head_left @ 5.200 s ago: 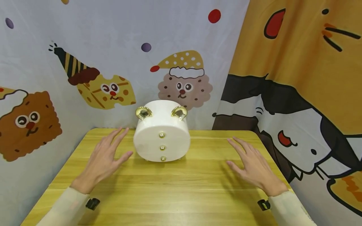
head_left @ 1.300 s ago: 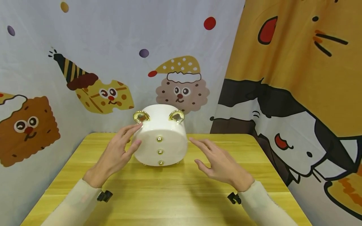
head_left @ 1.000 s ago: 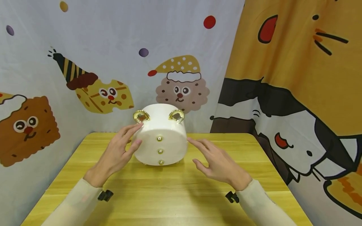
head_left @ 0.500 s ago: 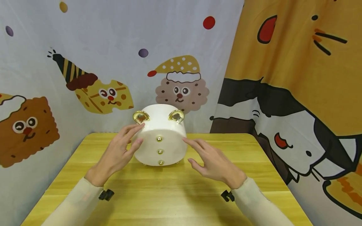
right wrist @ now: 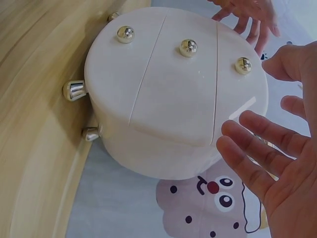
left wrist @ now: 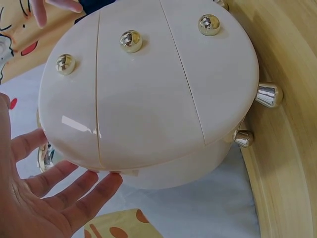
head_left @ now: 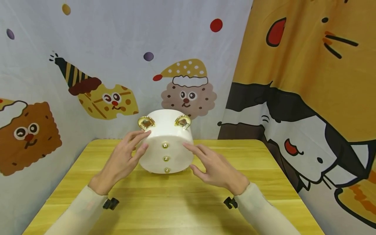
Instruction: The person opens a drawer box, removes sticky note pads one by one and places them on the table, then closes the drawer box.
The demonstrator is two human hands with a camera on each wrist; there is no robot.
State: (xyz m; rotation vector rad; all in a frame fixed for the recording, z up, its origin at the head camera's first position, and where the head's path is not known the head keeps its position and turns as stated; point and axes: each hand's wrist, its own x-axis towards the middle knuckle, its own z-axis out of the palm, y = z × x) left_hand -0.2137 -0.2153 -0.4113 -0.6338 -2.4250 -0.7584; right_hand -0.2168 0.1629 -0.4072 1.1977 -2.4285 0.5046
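A white, rounded three-drawer box [head_left: 176, 150] stands upright near the table's back edge. Gold ear-shaped ornaments [head_left: 183, 121] top it, and each drawer front has a gold ball knob [left wrist: 131, 41]. Short gold feet [right wrist: 75, 90] show beneath it in the wrist views. My left hand [head_left: 118, 160] is at the box's left side, fingers extended, fingertips at its upper edge and seemingly touching. My right hand [head_left: 215, 166] is at the right side, fingers extended before the front's right edge; whether they touch it I cannot tell. All drawers look closed.
The box stands on a yellow wood-grain table [head_left: 164, 209]. Close behind hangs a pale cloth [head_left: 117, 39] printed with cartoon food, and on the right an orange curtain [head_left: 293, 58] with cartoon animals. A black clip-like device sits at each sleeve cuff.
Both hands have come inward to the box from farther out at its sides. Over the last second my right hand has moved left across the box's right edge; my left hand has barely moved.
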